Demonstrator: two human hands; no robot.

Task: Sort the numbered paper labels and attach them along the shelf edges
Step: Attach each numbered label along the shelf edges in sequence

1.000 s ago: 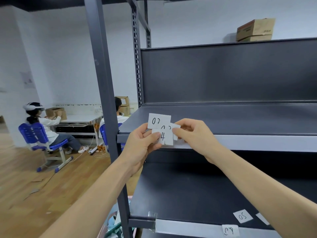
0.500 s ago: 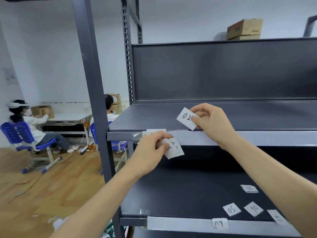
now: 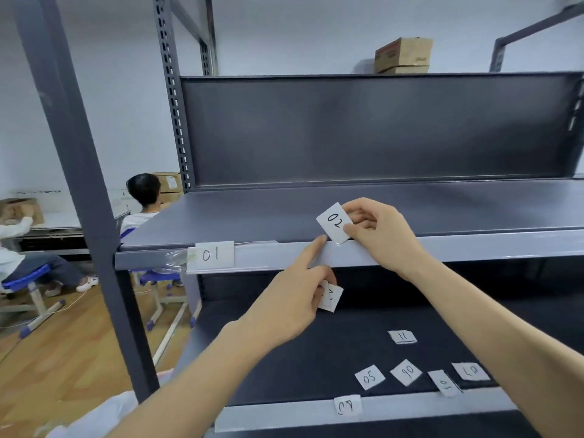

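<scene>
The left hand (image 3: 290, 301) is gripping a few labels (image 3: 331, 299), its curled fingers hiding their numbers, forefinger touching the shelf edge (image 3: 442, 248). The right hand (image 3: 376, 235) is pinching the 02 label (image 3: 334, 222) there.

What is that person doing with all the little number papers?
Someone is putting number labels on a shelf. The right hand pinches the 02 label just above the upper shelf edge, where the 01 label is stuck on. The left hand holds spare labels and points one finger at the edge. More loose labels lie on the lower shelf.
</scene>
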